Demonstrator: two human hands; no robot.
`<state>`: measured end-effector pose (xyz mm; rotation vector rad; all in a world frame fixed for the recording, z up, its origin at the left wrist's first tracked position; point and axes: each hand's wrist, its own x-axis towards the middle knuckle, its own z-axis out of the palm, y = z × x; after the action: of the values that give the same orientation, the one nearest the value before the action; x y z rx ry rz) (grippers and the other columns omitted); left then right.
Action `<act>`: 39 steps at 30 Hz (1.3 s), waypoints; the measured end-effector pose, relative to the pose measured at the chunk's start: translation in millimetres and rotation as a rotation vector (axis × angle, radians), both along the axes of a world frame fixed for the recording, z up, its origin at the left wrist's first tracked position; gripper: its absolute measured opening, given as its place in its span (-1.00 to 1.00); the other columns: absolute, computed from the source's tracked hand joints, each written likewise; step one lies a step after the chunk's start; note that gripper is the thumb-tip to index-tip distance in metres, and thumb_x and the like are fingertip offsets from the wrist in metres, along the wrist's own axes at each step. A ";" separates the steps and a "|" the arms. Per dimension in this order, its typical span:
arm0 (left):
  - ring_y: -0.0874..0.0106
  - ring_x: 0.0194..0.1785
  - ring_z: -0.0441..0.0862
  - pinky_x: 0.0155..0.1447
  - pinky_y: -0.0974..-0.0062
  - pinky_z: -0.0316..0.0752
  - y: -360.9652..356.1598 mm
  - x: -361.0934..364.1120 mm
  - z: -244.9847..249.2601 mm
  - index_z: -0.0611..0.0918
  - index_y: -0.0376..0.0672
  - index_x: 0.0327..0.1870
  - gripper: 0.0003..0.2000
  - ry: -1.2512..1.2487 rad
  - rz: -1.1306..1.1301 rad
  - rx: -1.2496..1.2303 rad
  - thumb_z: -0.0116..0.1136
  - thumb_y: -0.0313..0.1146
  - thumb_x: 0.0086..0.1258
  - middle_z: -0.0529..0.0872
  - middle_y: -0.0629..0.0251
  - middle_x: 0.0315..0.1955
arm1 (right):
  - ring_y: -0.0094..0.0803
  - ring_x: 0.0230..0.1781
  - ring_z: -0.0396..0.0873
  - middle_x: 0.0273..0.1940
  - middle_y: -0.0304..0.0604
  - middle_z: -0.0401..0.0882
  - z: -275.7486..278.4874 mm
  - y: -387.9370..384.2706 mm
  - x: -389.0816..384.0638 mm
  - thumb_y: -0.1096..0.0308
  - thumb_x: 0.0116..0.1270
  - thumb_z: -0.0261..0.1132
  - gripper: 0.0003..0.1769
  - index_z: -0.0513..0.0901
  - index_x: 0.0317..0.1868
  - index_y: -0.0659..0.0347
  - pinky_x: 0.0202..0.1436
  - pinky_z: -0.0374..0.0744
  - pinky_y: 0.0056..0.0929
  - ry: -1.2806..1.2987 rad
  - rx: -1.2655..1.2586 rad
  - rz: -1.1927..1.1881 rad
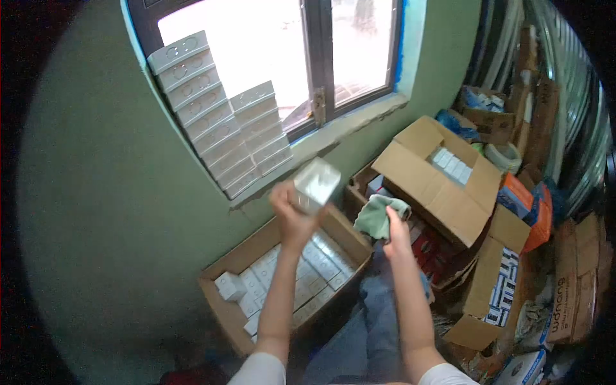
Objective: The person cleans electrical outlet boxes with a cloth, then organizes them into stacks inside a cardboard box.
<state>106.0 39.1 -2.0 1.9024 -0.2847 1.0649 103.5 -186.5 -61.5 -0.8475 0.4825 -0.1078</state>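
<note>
My left hand point(296, 215) grips a white plastic electrical box point(317, 185), raised in front of the windowsill and slightly blurred. To its right, my right hand point(397, 235) is closed on a pale green cloth point(375, 217), which hangs apart from the box. Below my left forearm stands an open cardboard carton point(221, 264) with rows of similar white boxes point(260, 273) in it. Two columns of white electrical boxes point(204, 109) are stacked on the sill against the window, the left column taller.
Right of me, an open cardboard box point(417, 173) holds small white packs. Another open carton point(471, 329) with black-and-white items sits nearer. Clear tubes or wrapped lengths point(564, 83) lean at the far right, beside flattened cardboard point(574, 282) and an orange package point(539, 221).
</note>
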 end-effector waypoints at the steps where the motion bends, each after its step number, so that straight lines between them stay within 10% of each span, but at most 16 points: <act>1: 0.18 0.18 0.48 0.23 0.22 0.42 5.0 3.4 40.1 0.15 -0.26 0.26 -0.07 -0.007 0.020 0.008 0.60 -0.12 0.01 0.45 0.00 0.09 | -0.30 0.04 0.63 0.09 -0.17 0.62 -4.2 -4.8 2.1 0.19 0.44 0.22 -0.62 0.53 0.18 0.16 0.06 0.63 -0.24 0.084 0.076 0.149; 4: 0.15 0.15 0.54 0.12 0.18 0.48 15.5 24.4 165.3 0.33 -0.20 0.22 -0.17 0.028 0.084 -0.012 0.57 0.01 0.03 0.52 0.00 0.08 | -0.31 0.04 0.63 0.07 -0.16 0.62 -9.4 9.4 -0.6 0.20 0.45 0.19 -0.63 0.52 0.17 0.18 0.03 0.63 -0.26 0.021 0.090 0.212; 8: 0.20 -0.11 0.73 -0.02 0.30 0.61 51.4 98.5 286.9 0.61 -0.24 0.11 -0.45 -0.428 0.261 0.841 0.39 -0.02 0.24 0.75 0.06 -0.18 | -0.32 -0.01 0.64 0.04 -0.12 0.63 -18.9 26.4 -12.6 0.23 0.44 0.21 -0.61 0.51 0.16 0.28 0.00 0.62 -0.32 0.069 -0.131 0.267; 11: 0.12 0.01 0.64 0.16 0.21 0.52 25.9 86.8 343.6 0.65 -0.20 0.04 -0.62 0.217 0.250 1.222 0.35 -0.21 0.26 0.70 -0.01 -0.03 | -0.32 -0.04 0.64 0.02 -0.08 0.63 -6.9 31.9 -14.1 0.24 0.42 0.24 -0.59 0.53 0.13 0.35 0.01 0.60 -0.34 0.056 -0.235 0.290; 28: 0.18 -0.10 0.69 0.02 0.21 0.56 45.6 187.2 294.8 0.63 -0.15 0.08 -0.59 0.322 0.493 1.348 0.32 -0.11 0.30 0.71 0.02 -0.08 | -0.15 0.06 0.64 -0.01 0.09 0.69 -23.9 41.5 -2.9 0.18 0.32 0.31 -0.59 0.65 0.02 0.34 0.18 0.50 -0.27 -0.086 -0.740 0.233; 32: 0.20 -0.13 0.70 -0.01 0.21 0.57 54.2 183.0 288.6 0.62 -0.14 0.09 -0.58 0.296 0.490 1.346 0.31 -0.09 0.31 0.72 0.03 -0.09 | -0.02 0.20 0.54 0.25 0.23 0.46 -36.1 44.0 -0.5 0.30 0.18 0.35 -0.16 0.16 0.41 0.35 0.29 0.43 -0.24 -0.093 -0.682 0.284; 33: 0.20 -0.14 0.70 -0.01 0.21 0.58 55.9 182.3 287.7 0.62 -0.13 0.09 -0.58 0.291 0.488 1.344 0.31 -0.08 0.31 0.72 0.03 -0.10 | 0.04 0.24 0.49 0.33 0.29 0.32 -35.7 42.2 2.9 0.33 0.13 0.34 0.09 -0.22 0.50 0.31 0.33 0.40 -0.23 -0.091 -0.712 0.374; 39: 0.22 -0.18 0.72 -0.06 0.21 0.59 66.3 165.0 271.6 0.62 -0.11 0.10 -0.56 0.166 0.451 1.289 0.30 -0.04 0.32 0.72 0.04 -0.11 | 0.12 0.22 0.51 0.24 0.38 0.42 -43.6 42.8 -5.7 0.37 0.19 0.30 0.19 -0.46 0.54 0.18 0.31 0.42 -0.16 -0.031 -0.899 0.383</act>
<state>271.0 105.4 269.6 3.3093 -0.5400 1.0757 97.8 -143.7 -105.1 -1.8011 0.2164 0.0242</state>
